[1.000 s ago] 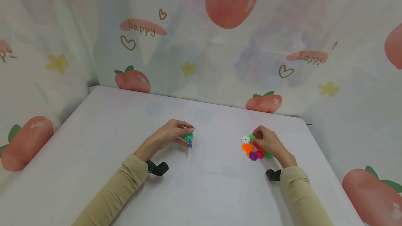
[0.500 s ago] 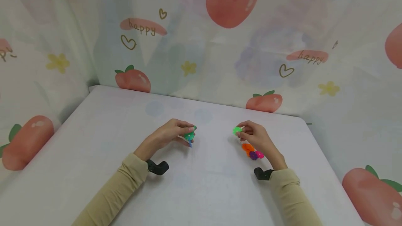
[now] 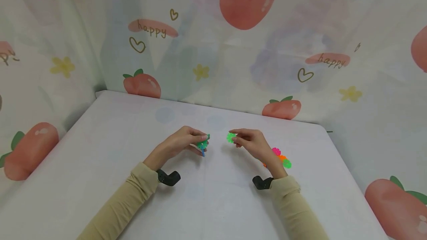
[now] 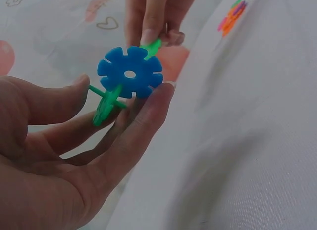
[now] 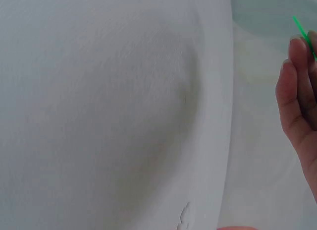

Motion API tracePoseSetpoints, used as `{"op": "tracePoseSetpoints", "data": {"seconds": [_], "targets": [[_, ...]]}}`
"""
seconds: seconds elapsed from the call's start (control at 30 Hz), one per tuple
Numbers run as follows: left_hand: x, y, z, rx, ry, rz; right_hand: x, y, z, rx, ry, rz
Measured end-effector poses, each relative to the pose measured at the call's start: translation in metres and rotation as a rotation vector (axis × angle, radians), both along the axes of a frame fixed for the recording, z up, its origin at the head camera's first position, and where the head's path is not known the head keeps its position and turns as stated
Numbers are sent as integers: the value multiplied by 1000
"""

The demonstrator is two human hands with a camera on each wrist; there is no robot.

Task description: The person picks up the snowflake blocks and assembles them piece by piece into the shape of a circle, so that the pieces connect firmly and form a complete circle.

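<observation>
My left hand [image 3: 178, 143] holds up joined notched plastic flower discs. In the left wrist view these are a blue disc [image 4: 113, 69] and green discs [image 4: 103, 111] slotted into it, the green between thumb and fingers. My right hand [image 3: 255, 143] pinches a single bright green flower disc [image 3: 230, 137] by its edge, a short gap to the right of the left hand's cluster. Both hands are raised over the table. Only the fingers of the right hand and a thin green edge [image 5: 299, 28] show in the right wrist view.
Loose flower discs lie on the white table [image 3: 207, 203] behind the right forearm: pink [image 3: 276, 151], orange [image 3: 282, 157] and green [image 3: 287, 163], others partly hidden. A printed cloth [image 3: 233, 58] rises behind the table. Black cameras [image 3: 261, 183] sit at both wrists.
My right hand has taken the bright green disc up from the pile and carried it left toward the left hand. The left hand has stayed nearly still with its joined discs.
</observation>
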State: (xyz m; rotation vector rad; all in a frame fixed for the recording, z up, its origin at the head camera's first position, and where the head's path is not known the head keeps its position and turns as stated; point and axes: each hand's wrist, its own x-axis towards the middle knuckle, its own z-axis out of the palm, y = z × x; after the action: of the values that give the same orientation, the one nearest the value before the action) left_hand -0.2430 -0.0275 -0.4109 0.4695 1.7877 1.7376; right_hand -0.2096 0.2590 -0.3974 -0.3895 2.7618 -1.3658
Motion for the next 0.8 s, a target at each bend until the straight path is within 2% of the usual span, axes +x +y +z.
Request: {"op": "tracePoseSetpoints", "data": {"seconds": [0.37,0.63,0.8], "targets": [[1,2,0,-46,47,-22,-9,-33,-1,-86,5,119],[3,2,1,-66,63,-30,-12,-39,-2,-104,-20,144],[2,4,-2,-60,108,-13,-16,-38,-3,-117,-55,170]]}}
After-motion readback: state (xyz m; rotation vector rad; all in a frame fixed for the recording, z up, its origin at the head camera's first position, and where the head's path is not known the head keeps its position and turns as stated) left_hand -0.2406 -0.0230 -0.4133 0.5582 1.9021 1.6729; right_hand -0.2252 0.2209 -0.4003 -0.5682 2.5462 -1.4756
